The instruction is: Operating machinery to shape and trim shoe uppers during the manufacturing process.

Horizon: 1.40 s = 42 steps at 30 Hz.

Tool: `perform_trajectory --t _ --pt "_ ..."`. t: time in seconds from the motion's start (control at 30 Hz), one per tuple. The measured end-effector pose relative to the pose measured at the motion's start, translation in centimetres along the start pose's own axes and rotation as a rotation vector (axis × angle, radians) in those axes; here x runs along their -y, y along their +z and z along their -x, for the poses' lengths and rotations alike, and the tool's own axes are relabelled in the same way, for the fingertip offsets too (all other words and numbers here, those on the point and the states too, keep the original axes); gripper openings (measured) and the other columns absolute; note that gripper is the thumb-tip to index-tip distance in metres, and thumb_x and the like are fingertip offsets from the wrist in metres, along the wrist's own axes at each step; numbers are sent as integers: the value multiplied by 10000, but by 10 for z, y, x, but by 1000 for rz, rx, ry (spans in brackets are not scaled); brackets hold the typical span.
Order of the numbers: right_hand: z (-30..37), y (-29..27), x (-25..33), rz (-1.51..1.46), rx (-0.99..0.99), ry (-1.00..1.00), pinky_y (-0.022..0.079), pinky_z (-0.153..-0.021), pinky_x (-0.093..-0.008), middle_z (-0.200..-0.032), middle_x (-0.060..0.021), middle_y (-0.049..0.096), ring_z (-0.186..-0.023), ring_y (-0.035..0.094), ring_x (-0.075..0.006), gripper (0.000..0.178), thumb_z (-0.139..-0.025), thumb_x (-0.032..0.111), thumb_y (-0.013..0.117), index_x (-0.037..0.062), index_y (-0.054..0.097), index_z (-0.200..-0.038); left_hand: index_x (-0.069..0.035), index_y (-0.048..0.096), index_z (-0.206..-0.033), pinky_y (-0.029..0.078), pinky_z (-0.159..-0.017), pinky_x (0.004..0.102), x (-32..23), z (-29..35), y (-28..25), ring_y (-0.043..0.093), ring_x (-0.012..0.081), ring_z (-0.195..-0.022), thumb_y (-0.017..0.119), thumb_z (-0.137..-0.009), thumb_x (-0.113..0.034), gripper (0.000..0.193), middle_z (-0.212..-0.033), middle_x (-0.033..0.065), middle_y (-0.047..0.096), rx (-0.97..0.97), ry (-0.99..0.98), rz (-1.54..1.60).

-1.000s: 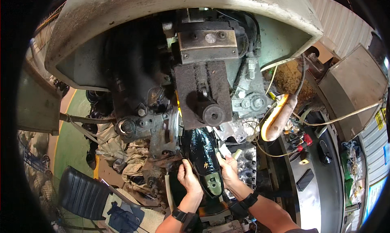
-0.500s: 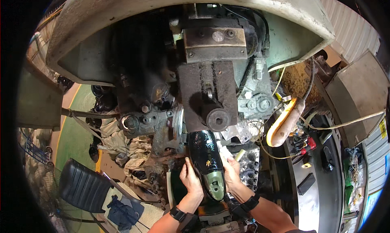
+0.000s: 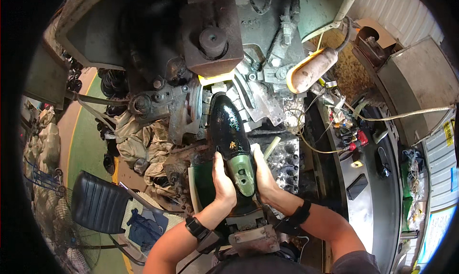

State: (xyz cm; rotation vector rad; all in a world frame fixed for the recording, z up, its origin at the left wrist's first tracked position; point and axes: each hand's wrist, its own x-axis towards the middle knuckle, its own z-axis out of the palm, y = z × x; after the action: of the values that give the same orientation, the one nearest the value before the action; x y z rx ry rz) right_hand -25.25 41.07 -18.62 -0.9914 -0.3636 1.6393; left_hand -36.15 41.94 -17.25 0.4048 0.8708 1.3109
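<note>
A glossy black shoe upper is stretched over a green shoe last, with its toe pointing away from me among the metal plates of a machine. My left hand presses along the left side of the heel end, fingers stretched forward. On the opposite side my right hand grips it, so the shoe is held between both palms. A small gold mark shows on the upper near the last. The underside of the shoe is hidden. A pale rod stands just beyond my right fingers.
Above the toe hangs the machine's dark block. A lit work lamp hangs to the right. Farther right, a bench carries tools and a black shoe. At the left stand a black chair and pale sacks.
My view has shifted, so the machine block and lamp sit higher in the picture. The shoe's toe now shows in full, clear of the block. Both hands still hold the shoe.
</note>
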Motion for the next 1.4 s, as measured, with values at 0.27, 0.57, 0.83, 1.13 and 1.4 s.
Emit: perform_trajectory --t 0.27,0.57,0.83,1.13,1.4 --pt "9 7 -8 283 -78 -396 405 -1038 -320 -1270 -116 615 -1163 557 -185 441 -1093 331 456 -48 593 -1271 -54 613 -1286 497 -934 302 21 -3 -17 628 135 -1054 385 -1111 -416 462 -1177 30 673 4 204 -136" --pt "7 3 3 214 -86 -230 440 -973 -329 -1119 -89 662 -1049 595 -190 525 -1070 465 470 -8 613 -1247 -30 587 -1339 470 -994 298 17 -21 -37 601 151 -1137 425 -1108 -343 422 -1249 58 653 49 192 -193" --pt "27 -253 35 551 -365 94 553 -686 -281 -898 -59 707 -787 683 -166 151 -1002 161 597 24 653 -1032 -10 700 -1015 429 -591 254 -34 5 -348 583 96 -673 654 -970 -131 137 -777 1 634 -471 75 -640" --pt "41 -403 -140 19 -464 266 486 -612 -344 -787 -18 619 -680 597 -189 232 -1038 273 485 114 615 -928 81 712 -1130 540 -707 297 86 37 -392 674 172 -785 720 -853 -29 298 -968 104 736 -500 -324 -632" --pt "58 -335 -42 169 -785 36 590 -745 -431 -1046 -193 703 -893 719 -328 258 -935 162 683 -29 581 -1075 53 692 -1187 522 -929 372 27 32 -332 695 301 -1093 715 -830 -128 401 -1123 197 739 -309 -191 -1115"
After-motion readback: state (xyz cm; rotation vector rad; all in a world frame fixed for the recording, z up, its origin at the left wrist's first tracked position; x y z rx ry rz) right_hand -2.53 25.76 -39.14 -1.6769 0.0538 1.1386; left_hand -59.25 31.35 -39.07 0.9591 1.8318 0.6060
